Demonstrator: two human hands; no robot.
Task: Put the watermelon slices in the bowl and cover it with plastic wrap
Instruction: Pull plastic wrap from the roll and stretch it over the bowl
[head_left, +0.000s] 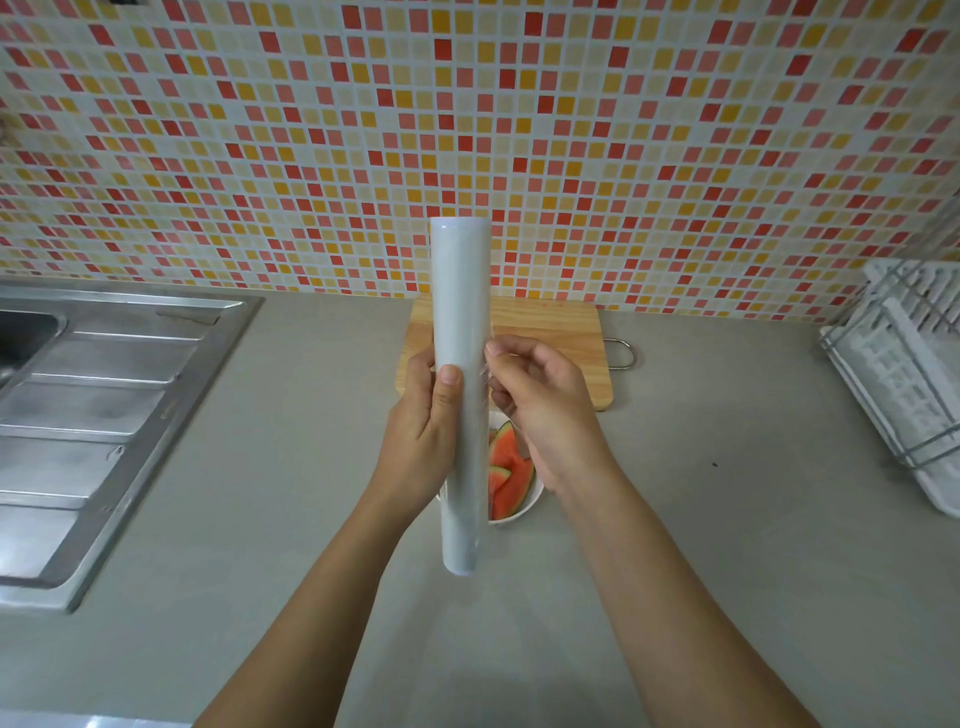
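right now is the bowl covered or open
Open: watermelon slices lie bare in the bowl; left hand grips the plastic wrap roll above.

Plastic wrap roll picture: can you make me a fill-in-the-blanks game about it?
1. The left hand holds the plastic wrap roll ____, not lying flat.
2. The watermelon slices are inside the white ____.
3. The wooden cutting board lies before the tiled ____.
4. The steel sink is on the person's ____ side.
Missing words: upright, bowl, wall, left.

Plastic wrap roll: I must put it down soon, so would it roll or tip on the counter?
Probably rolls if laid flat: the plastic wrap roll is a smooth cylinder. Stood on end it likely tips, being tall and narrow.
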